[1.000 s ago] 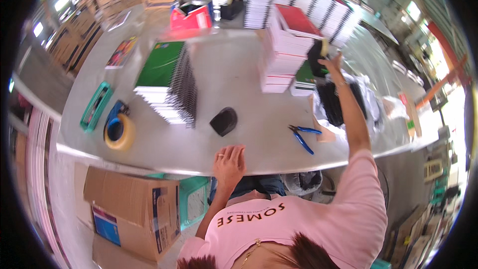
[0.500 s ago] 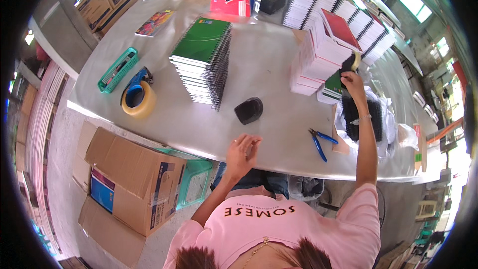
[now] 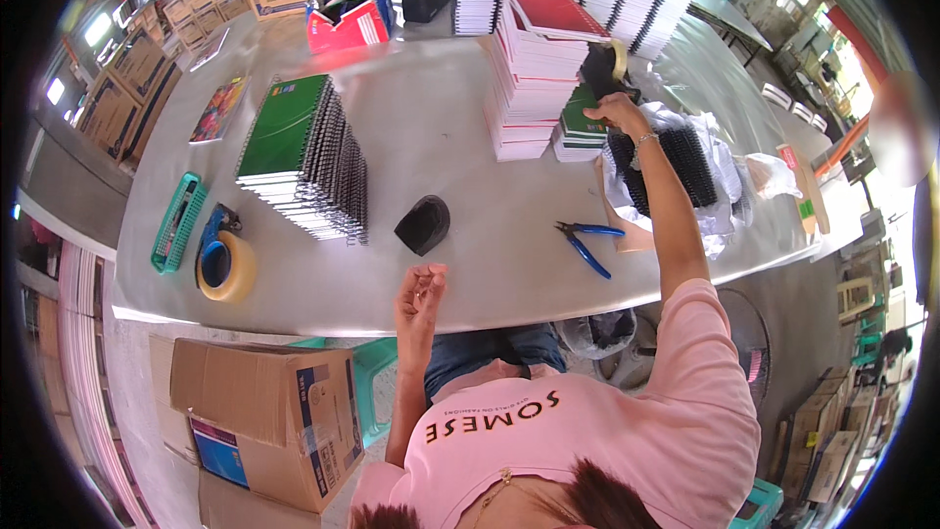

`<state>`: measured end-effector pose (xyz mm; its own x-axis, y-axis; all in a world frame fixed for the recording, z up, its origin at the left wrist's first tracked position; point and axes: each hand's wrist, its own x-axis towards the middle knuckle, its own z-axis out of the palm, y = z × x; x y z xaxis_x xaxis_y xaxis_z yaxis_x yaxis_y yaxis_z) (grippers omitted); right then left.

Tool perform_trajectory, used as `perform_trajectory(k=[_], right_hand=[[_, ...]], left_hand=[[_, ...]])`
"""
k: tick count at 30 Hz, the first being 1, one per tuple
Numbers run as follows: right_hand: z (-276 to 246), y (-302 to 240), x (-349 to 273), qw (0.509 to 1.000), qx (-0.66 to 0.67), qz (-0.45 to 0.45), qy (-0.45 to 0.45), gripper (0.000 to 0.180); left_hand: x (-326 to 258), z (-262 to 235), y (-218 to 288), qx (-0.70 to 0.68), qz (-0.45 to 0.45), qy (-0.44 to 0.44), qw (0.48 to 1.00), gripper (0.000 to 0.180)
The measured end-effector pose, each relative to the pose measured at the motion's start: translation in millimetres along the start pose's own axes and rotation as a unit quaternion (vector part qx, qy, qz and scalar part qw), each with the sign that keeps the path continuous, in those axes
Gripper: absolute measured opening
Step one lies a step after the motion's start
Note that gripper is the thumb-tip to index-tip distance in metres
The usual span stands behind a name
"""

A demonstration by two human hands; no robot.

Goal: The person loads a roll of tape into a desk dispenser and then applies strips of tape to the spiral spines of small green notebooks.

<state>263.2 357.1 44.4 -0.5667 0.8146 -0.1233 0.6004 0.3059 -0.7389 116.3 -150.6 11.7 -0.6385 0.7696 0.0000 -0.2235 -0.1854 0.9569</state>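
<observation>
My right hand [image 3: 617,110] reaches far across the grey table [image 3: 470,147] and grips the top green notebook [image 3: 580,123] of a short pile. That pile lies beside a tall stack of white-edged notebooks with a red cover on top [image 3: 534,69]. A bundle of black spiral coils [image 3: 681,162] lies just right of my forearm. My left hand [image 3: 419,292] hovers at the table's near edge with its fingers curled together and nothing visible in them. Closest to it is a small black object [image 3: 423,223].
Blue-handled pliers [image 3: 587,240] lie near the front edge. A slanted stack of green spiral notebooks [image 3: 304,152], a teal tray [image 3: 176,220] and a yellow tape roll [image 3: 227,266] sit on the left. A cardboard box [image 3: 264,411] stands on the floor at lower left.
My left hand has lifted off the table edge and curled its fingers. My right hand stays at the green notebook pile. The view has shifted slightly.
</observation>
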Motion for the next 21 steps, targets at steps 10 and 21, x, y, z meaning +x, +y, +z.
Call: perform_trajectory(k=[10, 21], right_hand=[[24.9, -41.4, -82.8, 0.87, 0.276, -0.186, 0.363, 0.022], [153.3, -123.6, -278.0, 0.893, 0.386, -0.223, 0.058, 0.034]], left_hand=[[28.1, 51.9, 13.7, -0.033, 0.001, -0.135, 0.99, 0.023], [37.5, 77.1, 39.8, 0.188, 0.159, -0.053, 0.968, 0.034]])
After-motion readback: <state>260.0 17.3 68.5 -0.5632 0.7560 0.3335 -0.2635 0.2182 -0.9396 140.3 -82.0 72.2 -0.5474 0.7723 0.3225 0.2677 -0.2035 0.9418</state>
